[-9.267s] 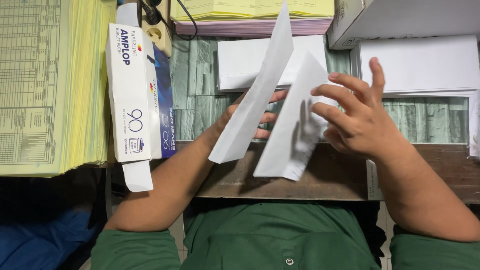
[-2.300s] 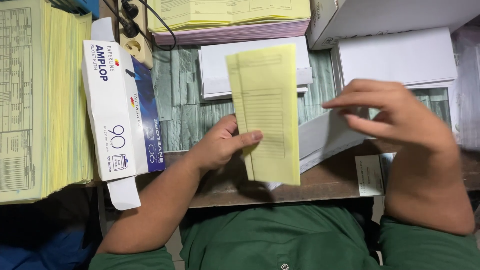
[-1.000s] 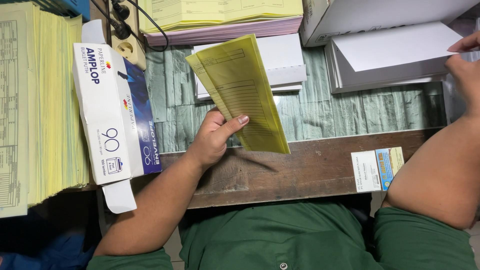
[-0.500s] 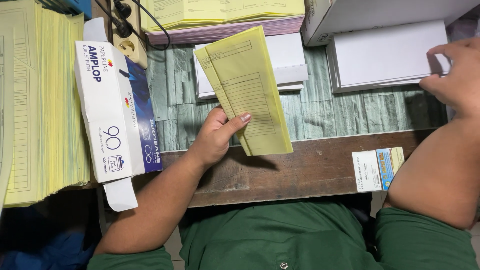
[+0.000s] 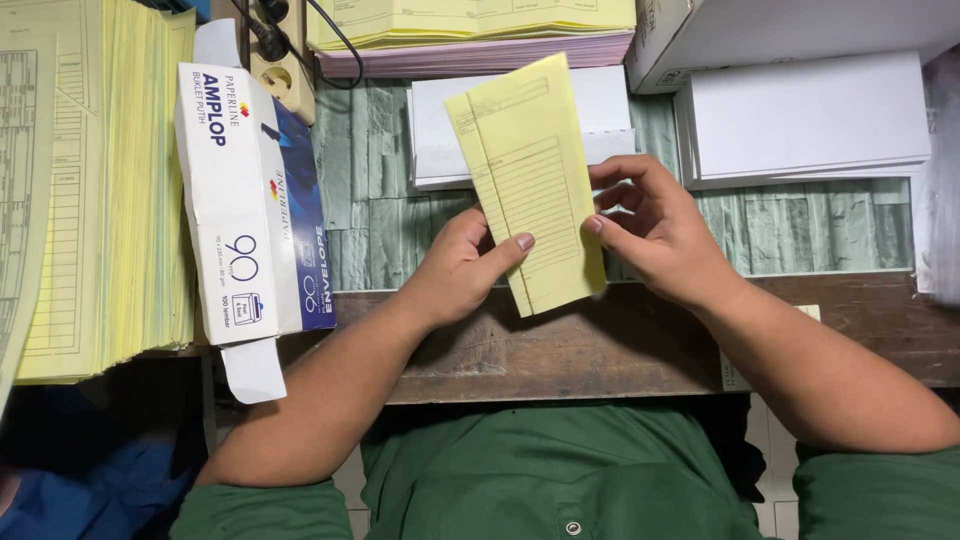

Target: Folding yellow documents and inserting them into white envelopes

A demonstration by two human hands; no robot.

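A folded yellow printed paper form (image 5: 530,190) stands tilted above the near edge of the worn wooden desk (image 5: 600,345). The left hand (image 5: 460,265) pinches its lower left edge, thumb on the front; the right hand (image 5: 655,230) grips its right edge. Behind lie white envelopes (image 5: 430,130); left, a white-and-blue cardboard envelope box (image 5: 250,200).
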